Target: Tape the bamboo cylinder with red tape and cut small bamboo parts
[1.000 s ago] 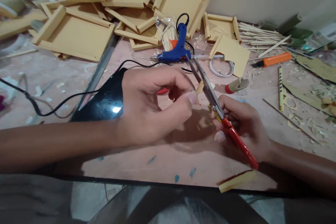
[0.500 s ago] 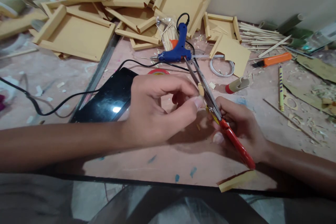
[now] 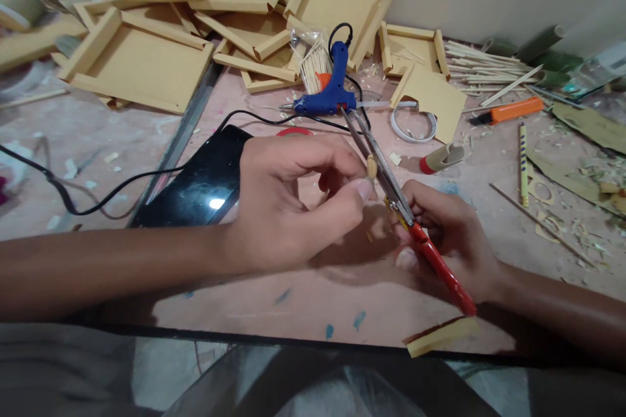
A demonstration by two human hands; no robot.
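Observation:
My left hand pinches a small tan piece between thumb and index finger, close beside the scissor blades. Red-handled scissors are held in my right hand, their metal blades pointing up and to the left, slightly parted. Part of a yellow handle shows behind the pivot. Beneath the hands a tiny tan scrap lies on the table. A folded strip of tan card rests at the front edge.
A blue glue gun with a black cord lies beyond the hands. A black glossy panel is at the left. Card trays are piled behind. An orange cutter, pencil and tape roll lie to the right.
My left hand and the small tan piece have shifted slightly left. The scissor blades look a little closer together. My right hand has barely moved.

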